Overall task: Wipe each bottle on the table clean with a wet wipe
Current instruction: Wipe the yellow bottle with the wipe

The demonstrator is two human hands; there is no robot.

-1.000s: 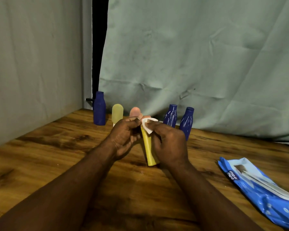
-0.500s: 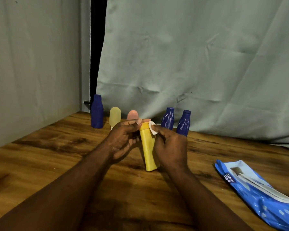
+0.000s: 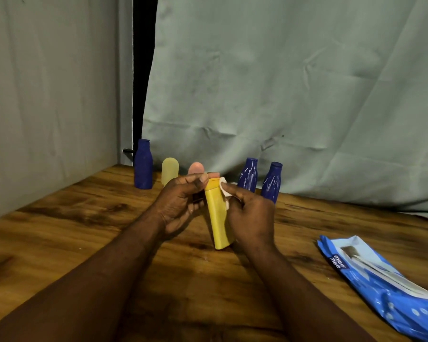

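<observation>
A yellow bottle (image 3: 218, 218) stands tilted on the wooden table (image 3: 59, 230) between my hands. My left hand (image 3: 181, 203) grips its upper left side, thumb and fingertips at the cap. My right hand (image 3: 250, 215) pinches a white wet wipe (image 3: 224, 191) against the bottle's upper right side. Behind, along the curtain, stand a tall dark blue bottle (image 3: 143, 164), a pale yellow bottle (image 3: 169, 170), a pink bottle (image 3: 195, 168) mostly hidden by my fingers, and two more dark blue bottles (image 3: 248, 175) (image 3: 271, 182).
A blue wet-wipe pack (image 3: 381, 285) lies at the table's right front. A grey-green curtain (image 3: 282, 95) hangs right behind the bottle row, and a wall (image 3: 47, 95) borders the table on the left.
The wipe has slid from the cap top down the bottle's upper right side. My view has tilted up a little, so the bottles sit lower in the picture.
</observation>
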